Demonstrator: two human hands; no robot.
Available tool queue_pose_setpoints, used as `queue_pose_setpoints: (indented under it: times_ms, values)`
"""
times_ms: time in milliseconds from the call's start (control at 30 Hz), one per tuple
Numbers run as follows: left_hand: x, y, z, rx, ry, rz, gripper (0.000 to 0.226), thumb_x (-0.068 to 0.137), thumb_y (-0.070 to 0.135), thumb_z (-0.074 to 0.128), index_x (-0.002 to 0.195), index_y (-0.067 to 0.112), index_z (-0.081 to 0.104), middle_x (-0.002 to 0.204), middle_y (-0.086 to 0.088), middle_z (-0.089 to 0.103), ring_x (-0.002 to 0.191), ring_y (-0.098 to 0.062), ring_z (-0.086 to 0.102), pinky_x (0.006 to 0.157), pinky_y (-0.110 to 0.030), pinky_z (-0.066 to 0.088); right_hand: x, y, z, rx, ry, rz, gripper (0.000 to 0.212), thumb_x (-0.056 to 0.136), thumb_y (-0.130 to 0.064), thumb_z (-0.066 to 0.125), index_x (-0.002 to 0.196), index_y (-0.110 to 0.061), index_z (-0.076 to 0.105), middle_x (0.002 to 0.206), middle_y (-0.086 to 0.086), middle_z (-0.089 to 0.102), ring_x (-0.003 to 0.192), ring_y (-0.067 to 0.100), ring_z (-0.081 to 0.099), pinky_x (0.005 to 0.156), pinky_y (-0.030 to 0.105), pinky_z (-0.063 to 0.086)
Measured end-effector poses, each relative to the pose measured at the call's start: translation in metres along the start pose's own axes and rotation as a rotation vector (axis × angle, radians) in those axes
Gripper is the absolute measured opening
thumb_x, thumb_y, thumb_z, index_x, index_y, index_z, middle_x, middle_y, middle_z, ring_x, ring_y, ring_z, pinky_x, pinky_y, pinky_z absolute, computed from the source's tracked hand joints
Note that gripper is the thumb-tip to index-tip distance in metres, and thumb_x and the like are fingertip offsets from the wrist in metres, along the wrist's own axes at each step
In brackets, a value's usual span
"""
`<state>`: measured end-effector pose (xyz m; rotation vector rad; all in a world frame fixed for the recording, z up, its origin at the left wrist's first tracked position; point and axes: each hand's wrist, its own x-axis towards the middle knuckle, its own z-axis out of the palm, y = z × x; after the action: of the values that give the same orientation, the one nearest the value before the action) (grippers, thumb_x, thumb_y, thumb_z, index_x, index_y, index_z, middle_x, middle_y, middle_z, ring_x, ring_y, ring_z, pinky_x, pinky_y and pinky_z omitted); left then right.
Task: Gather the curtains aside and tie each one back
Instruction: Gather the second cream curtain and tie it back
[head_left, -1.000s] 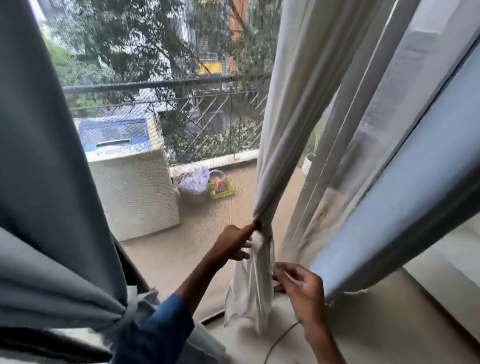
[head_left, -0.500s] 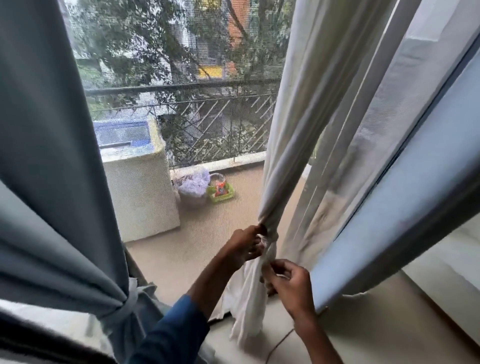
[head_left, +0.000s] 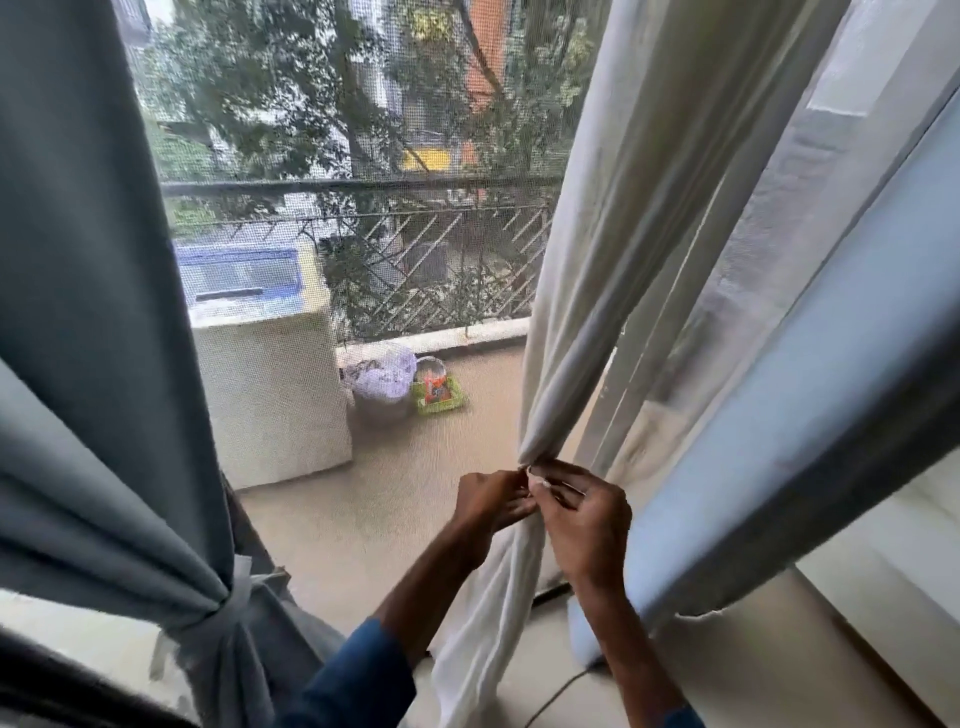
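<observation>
- Below and left of the white curtain (head_left: 587, 312), nearest the camera, a blue sleeve (head_left: 358, 670) leads up toward it. Both forearms converge on one spot, as tying a knot asks of two hands.
- Far left of the white curtain, the grey curtain (head_left: 93, 364) is bunched and cinched by a pale band (head_left: 240, 582), so that side looks finished.
- At the white curtain's narrow waist, the left hand (head_left: 493, 501) and right hand (head_left: 587, 525) meet knuckle to knuckle.
- Each grip is closed, with fingertips pinching a thin white tie (head_left: 540, 479) just where the cloth is squeezed. Which end lies in which hand I cannot tell.
- Above that waist the folds are drawn into one tight rope, and below it the cloth hangs slack toward the floor. The hands sit there because that is where the gather must be locked. The knot looks half made rather than finished.
- Just right of the white curtain hang a sheer panel (head_left: 769, 234) and a blue-grey drape (head_left: 805, 415). No band shows on either, so they probably remain to be tied.
- Beyond the white curtain, through the mesh screen, a washing machine (head_left: 270, 395) stands on the balcony.
- A plastic bag (head_left: 384, 374) and a green basket (head_left: 439, 392) sit between the washing machine and the curtain.
- Farther out run the railing (head_left: 415, 249) and the trees (head_left: 311, 78).
</observation>
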<state>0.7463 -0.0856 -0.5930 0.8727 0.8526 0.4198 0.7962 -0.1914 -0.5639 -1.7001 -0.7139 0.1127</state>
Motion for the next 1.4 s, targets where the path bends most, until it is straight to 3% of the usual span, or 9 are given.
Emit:
queue_pose_setpoints:
  times_ms: [100,267,433,533,667,767,900,1133,1400]
  values:
    - [-0.003,-0.002,0.000,0.007,-0.011,0.025,0.013,0.088,0.000,0.060,0.085,-0.007,0.071,0.088,-0.020,0.073,0.084,-0.026,0.072,0.085,-0.036,0.059,-0.001,0.004,0.000,-0.397,-0.010,-0.275,0.019,0.087,-0.005,0.076,0.101,-0.015,0.082,0.103,0.001,0.074,0.092,0.016,0.072,0.083,0.033,0.059]
    - [-0.011,-0.007,-0.001,0.111,-0.048,0.150,0.015,0.089,0.004,0.059,0.074,0.002,0.061,0.075,-0.014,0.062,0.074,-0.021,0.063,0.072,-0.030,0.056,0.006,-0.004,-0.001,-0.764,-0.172,-0.156,0.029,0.100,-0.033,0.056,0.125,-0.037,0.070,0.110,0.001,0.072,0.102,0.025,0.069,0.080,0.037,0.055]
    - [-0.014,-0.007,0.003,0.282,0.062,0.256,0.047,0.084,0.005,0.062,0.043,0.022,0.046,0.046,0.006,0.040,0.044,-0.005,0.037,0.045,-0.018,0.031,0.019,-0.021,0.004,-1.001,-0.366,-0.159,0.036,0.089,-0.033,0.060,0.125,-0.034,0.065,0.109,0.003,0.074,0.103,0.027,0.070,0.084,0.035,0.052]
    - [-0.016,-0.007,0.006,0.242,0.094,0.204,0.049,0.083,0.003,0.060,0.037,0.019,0.052,0.044,0.006,0.046,0.043,-0.006,0.045,0.044,-0.017,0.037,0.020,-0.026,0.005,-1.132,-0.424,-0.195,0.024,0.088,-0.033,0.068,0.111,-0.026,0.067,0.108,0.002,0.073,0.102,0.024,0.071,0.082,0.033,0.052]
    - [-0.022,-0.010,0.012,0.172,0.103,0.192,0.027,0.083,0.010,0.066,0.056,0.005,0.065,0.058,-0.008,0.055,0.053,-0.015,0.056,0.049,-0.022,0.046,0.017,-0.026,-0.002,-1.200,-0.455,-0.241,0.022,0.091,-0.034,0.067,0.110,-0.023,0.065,0.108,0.002,0.073,0.100,0.022,0.072,0.080,0.032,0.052]
    - [-0.020,-0.011,0.012,0.194,0.109,0.240,0.038,0.082,0.020,0.071,0.050,0.011,0.054,0.055,-0.005,0.046,0.051,-0.011,0.052,0.049,-0.021,0.047,0.019,-0.012,-0.004,-1.219,-0.524,-0.239,0.043,0.094,-0.027,0.063,0.134,-0.021,0.049,0.119,0.005,0.068,0.107,0.025,0.069,0.085,0.034,0.052]
    - [-0.015,-0.004,0.000,0.231,0.119,0.248,0.031,0.077,0.025,0.073,0.051,0.009,0.067,0.059,-0.012,0.064,0.066,-0.021,0.070,0.069,-0.039,0.061,0.005,0.010,-0.002,-1.236,-0.652,-0.193,0.068,0.103,-0.017,0.038,0.162,-0.023,0.005,0.120,0.009,0.063,0.110,0.030,0.066,0.089,0.041,0.051]
    - [-0.013,0.000,-0.005,0.079,0.113,0.168,0.026,0.087,0.019,0.072,0.072,-0.003,0.076,0.070,-0.017,0.072,0.070,-0.023,0.072,0.073,-0.032,0.062,0.007,-0.006,-0.005,-1.010,-0.381,-0.295,0.043,0.095,-0.028,0.049,0.135,-0.040,0.056,0.099,0.003,0.075,0.094,0.029,0.072,0.074,0.038,0.055]
    - [-0.017,0.004,-0.010,0.127,0.065,0.158,0.019,0.085,0.011,0.069,0.079,-0.007,0.074,0.074,-0.016,0.074,0.072,-0.022,0.075,0.071,-0.031,0.062,0.011,-0.013,-0.004,-1.105,-0.531,-0.221,0.036,0.097,-0.020,0.043,0.128,-0.032,0.055,0.115,0.004,0.070,0.110,0.029,0.066,0.087,0.038,0.051]
